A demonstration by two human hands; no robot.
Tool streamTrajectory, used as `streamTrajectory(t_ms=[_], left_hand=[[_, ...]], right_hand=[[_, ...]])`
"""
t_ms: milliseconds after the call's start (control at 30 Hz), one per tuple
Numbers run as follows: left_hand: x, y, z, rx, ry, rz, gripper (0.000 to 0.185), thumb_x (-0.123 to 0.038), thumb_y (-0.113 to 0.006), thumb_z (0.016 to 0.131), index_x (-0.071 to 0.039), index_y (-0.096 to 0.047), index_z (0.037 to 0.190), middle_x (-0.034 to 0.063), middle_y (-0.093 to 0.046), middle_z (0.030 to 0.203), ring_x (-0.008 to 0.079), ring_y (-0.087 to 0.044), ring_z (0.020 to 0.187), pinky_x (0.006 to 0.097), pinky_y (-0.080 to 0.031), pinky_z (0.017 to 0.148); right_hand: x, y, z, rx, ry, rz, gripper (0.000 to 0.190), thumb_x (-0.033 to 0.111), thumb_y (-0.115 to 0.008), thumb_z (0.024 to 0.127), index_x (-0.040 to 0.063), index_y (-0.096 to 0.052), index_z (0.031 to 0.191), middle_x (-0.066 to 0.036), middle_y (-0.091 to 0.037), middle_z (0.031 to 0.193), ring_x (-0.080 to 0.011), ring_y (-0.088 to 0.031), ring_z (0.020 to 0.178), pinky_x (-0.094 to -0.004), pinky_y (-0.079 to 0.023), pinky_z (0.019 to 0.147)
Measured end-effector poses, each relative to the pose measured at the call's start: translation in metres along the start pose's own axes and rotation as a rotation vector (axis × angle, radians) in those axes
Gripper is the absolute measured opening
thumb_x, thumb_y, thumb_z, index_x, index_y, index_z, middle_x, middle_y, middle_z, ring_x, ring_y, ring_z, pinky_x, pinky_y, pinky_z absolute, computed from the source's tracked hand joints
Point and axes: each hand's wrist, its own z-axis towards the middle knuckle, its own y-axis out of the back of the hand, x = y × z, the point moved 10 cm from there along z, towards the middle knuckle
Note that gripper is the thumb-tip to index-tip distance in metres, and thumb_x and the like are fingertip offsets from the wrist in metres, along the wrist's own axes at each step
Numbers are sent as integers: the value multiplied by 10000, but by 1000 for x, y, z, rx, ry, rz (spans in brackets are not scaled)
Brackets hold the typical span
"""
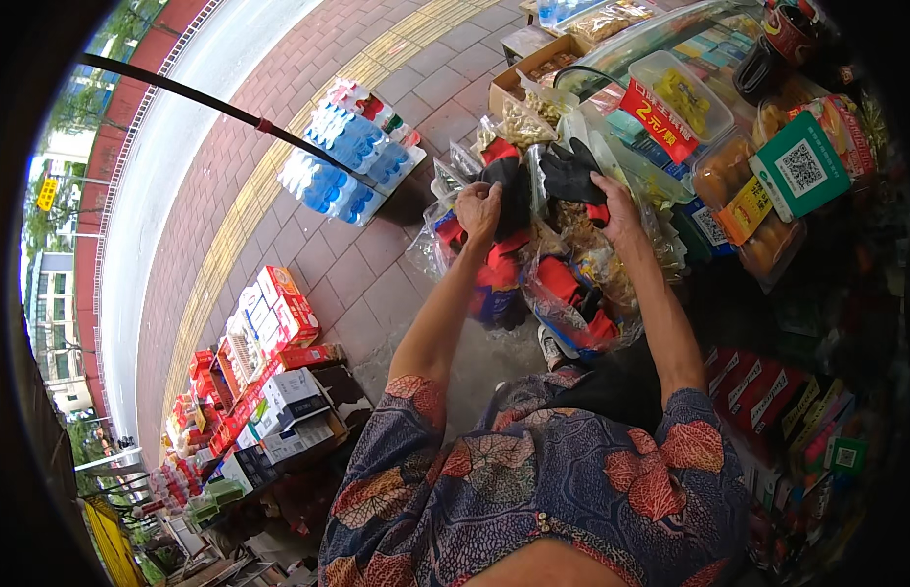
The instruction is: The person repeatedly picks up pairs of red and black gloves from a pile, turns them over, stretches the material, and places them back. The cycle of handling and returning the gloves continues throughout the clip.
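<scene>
In my right hand [615, 208] is the red cuff end of a black-coated work glove [572, 173], its black fingers spread towards the upper left. My left hand [478, 210] has its fingers pinched together at the edge of another black and red glove [509, 192]. Whether its fingertips grip that glove's edge I cannot tell for sure. Below my hands, red and black gloves [562, 282] lie in an opened clear plastic bag, and more fill a bag [497, 268] to its left. Bags of dried food [581, 229] lie between and under the gloves.
A glass display case [664, 29] stands at the upper right, with a tub of yellow wrapped sweets [675, 95] and packed buns [726, 170] on it. Shrink-wrapped water bottles [345, 161] stand on the paving. Stacked cartons [286, 308] are at the left, red boxes [756, 392] at the lower right.
</scene>
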Motion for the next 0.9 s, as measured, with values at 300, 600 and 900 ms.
streamTrajectory(t_ms=[300,600,900], left_hand=[[-31,4,-7,-38,-25,253,359,-240,-720,665,-9,-689,938,189,-675,913,362,-652,881,419,-492,825],[-58,9,-9,190,-140,-421,256,-150,-687,814,39,-636,979,46,-656,862,113,-581,756,259,-471,686],[-83,96,-80,548,99,-1258,283,-140,-550,940,16,-561,1177,79,-661,1035,155,-649,874,289,-537,735]], right_hand=[[-7,24,-7,-90,7,-5,327,257,-602,922,15,-629,1140,-50,-683,1041,-154,-657,881,-299,-524,786],[21,-14,-26,32,63,16,268,218,-584,936,12,-638,1099,-62,-687,1024,-154,-664,901,-285,-522,832],[58,-78,-96,327,114,-123,265,97,-611,884,24,-630,1138,-47,-673,1016,-126,-643,889,-258,-509,811]])
